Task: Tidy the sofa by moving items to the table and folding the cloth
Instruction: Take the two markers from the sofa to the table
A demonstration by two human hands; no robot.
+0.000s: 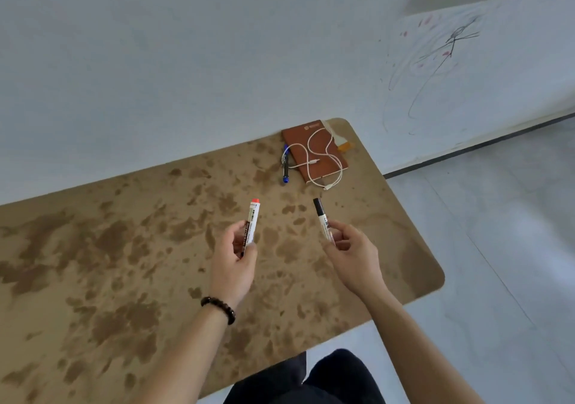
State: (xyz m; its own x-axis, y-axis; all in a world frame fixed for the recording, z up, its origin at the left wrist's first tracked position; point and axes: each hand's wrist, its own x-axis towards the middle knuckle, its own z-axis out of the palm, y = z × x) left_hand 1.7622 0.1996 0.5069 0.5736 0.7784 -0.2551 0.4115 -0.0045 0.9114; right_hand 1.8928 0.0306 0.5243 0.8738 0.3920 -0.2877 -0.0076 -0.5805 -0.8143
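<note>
**Two markers at the table, drop-off pending**

Far left was bare table [93, 248], brown w/ dark blotches, its far edge against a pale wall. The left hand [234, 255], w/ a bead bracelet [218, 306] on the wrist, hovered over the table's middle. Its fingers & thumb were curled round the lower half of a red marker [252, 224], red cap pointing away from the person.

Just right of that & farther off, near the far right corner, lay a blue pen [285, 167], just beside a brown notebook [314, 151]. A white cable [326, 162] looped across the notebook's cover & over the pen.

The right hand [351, 252] was nearer, well apart from the left hand. It pinched a black marker [323, 221] by its lower end btw thumb & fingertips, cap pointing away & a bit left. Neither marker touched the tabletop.

Rightmost were a scribbled wall [445, 61] & pale floor [497, 232]. Sofa & cloth weren't in view.

Step in hand, by my read: the "move items to the table" part, w/ both markers about to be put down. The next move prob. calls for lowering each hand, laying the markers flat so they don't roll, maybe beside the pen, then letting go. Folding the cloth looked like a later job. Can't tell the cloth's state from here.
</note>
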